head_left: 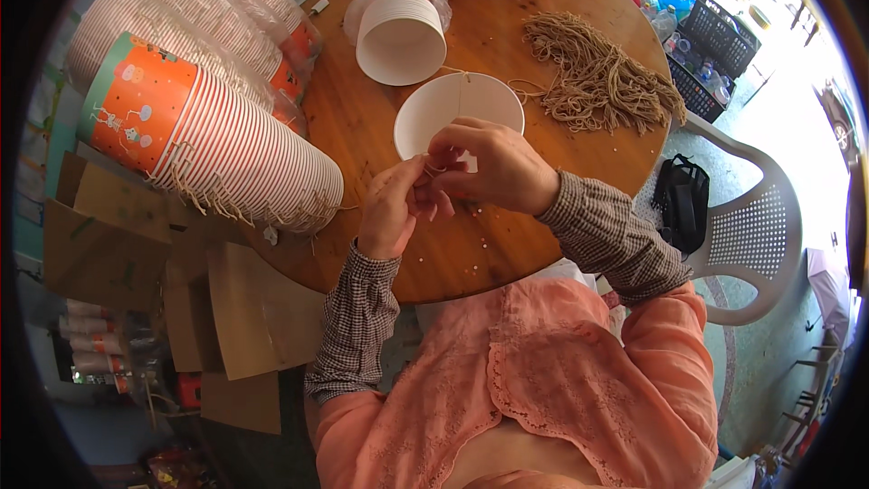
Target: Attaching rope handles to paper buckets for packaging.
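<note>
My left grip (391, 206) and my right grip (500, 163) meet fingertip to fingertip, both pinched closed on a thin pale strand (432, 168), though my fingers hide most of it. Just beyond them, partly covered by my right grip, the white paper tub (416, 122) I am working at sits on the wooden table (434, 276), its open mouth facing me. A cord (465, 83) shows inside its far wall. I cannot tell whether that cord and the strand in my fingers are one piece.

Farther ahead of my grips, past the tub, a short nest of white tubs (401, 47) tips its mouth my way, clear plastic gathered about its back end. Ahead and to the right of my right grip lies a loose heap of tan twine (593, 77). To the left of my left grip a long nested stack (244, 149) leans over, an orange printed wall with a green band at its far end, twine ends hanging along its rims. More stacks in clear plastic (195, 23) lie behind it. Nearer me than my grips, small white bits (475, 268) dot the table. Below and left of my left grip stand open cardboard boxes (262, 308); off to the right of my right grip, a pale chair (747, 226) carries a black bag (683, 199).
</note>
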`<state>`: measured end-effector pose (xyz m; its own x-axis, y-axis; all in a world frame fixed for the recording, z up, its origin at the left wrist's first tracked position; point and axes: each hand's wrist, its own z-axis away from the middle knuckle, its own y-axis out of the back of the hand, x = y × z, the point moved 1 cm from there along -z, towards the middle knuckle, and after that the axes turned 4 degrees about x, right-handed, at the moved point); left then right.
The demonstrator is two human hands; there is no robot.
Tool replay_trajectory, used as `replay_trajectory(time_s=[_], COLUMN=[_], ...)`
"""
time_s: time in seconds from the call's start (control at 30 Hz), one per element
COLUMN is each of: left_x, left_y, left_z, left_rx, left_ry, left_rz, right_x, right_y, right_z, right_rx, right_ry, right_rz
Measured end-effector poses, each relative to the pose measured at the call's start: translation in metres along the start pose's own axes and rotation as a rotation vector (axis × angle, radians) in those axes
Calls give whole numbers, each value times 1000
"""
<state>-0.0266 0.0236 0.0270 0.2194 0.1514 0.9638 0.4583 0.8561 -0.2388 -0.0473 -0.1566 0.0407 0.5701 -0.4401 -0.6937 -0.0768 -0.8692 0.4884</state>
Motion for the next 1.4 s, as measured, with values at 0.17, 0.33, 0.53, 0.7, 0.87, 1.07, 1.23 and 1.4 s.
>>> replay_trajectory(time_s=[0.17,0.33,0.53,0.7,0.87,1.07,1.23,1.4], left_x=[0,7,14,18,20,3,-5,3], left_y=[-1,-4,-6,2,5,7,15,16], left_z=[3,7,9,-1,2,-2,-4,-12], left_rx=[-58,-19,115,214,99,21,83,72], left_ry=[-3,-45,-212,-820,-161,6,-29,-80], left_rz=[30,6,-540,-1039,-330,-160,-90,352], right_x=[4,13,8,7,18,24,26,9], right_y=[-5,-5,-5,-3,-4,-4,5,8], right_z=[4,1,0,-2,-1,-2,0,4], right_rx=[98,105,71,114,141,190,264,209], right_ry=[85,-186,-239,-190,-191,-226,-195,285], right_rz=[105,-210,-339,-344,-384,-499,-362,71])
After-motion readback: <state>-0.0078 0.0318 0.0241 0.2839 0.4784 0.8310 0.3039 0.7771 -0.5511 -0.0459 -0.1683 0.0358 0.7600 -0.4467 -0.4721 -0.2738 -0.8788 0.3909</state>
